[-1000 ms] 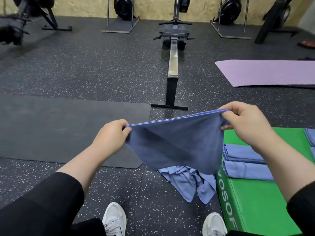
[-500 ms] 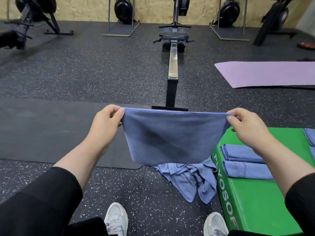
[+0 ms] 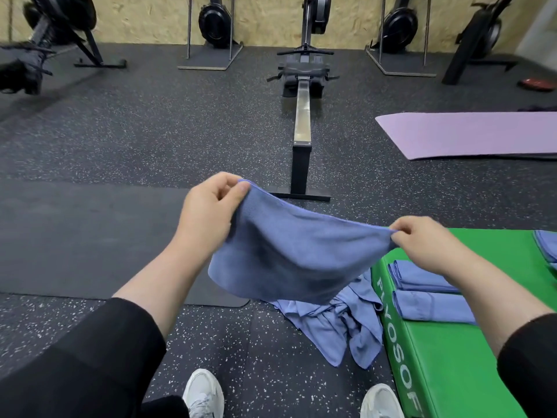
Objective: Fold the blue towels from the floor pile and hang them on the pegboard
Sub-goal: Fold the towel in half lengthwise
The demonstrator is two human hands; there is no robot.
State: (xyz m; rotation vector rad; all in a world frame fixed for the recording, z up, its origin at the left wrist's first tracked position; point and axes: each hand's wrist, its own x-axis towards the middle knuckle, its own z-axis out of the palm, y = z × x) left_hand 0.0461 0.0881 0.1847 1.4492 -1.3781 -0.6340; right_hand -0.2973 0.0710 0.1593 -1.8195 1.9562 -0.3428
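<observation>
I hold a blue towel [image 3: 298, 254] stretched in the air between both hands. My left hand [image 3: 211, 212] pinches its upper left corner, higher up. My right hand [image 3: 425, 245] pinches the right corner, lower, over the edge of the green foam box [image 3: 452, 366]. The towel sags between them, doubled over. Under it a crumpled pile of blue towels [image 3: 337, 330] lies on the floor against the box's side. Two folded blue towels [image 3: 422, 292] rest on the box top, partly hidden by my right forearm. No pegboard is in view.
A rowing machine [image 3: 303, 122] runs straight ahead on the speckled black floor. A dark mat [image 3: 90, 236] lies at left, a purple mat [image 3: 470, 134] at right. More blue cloth [image 3: 547, 245] sits at the box's far right edge. Exercise machines line the back wall. My white shoes [image 3: 205, 393] show below.
Both hands kept their grip. The towel, held level before, is now tilted: my left hand rose and moved right, my right hand dropped toward the green box.
</observation>
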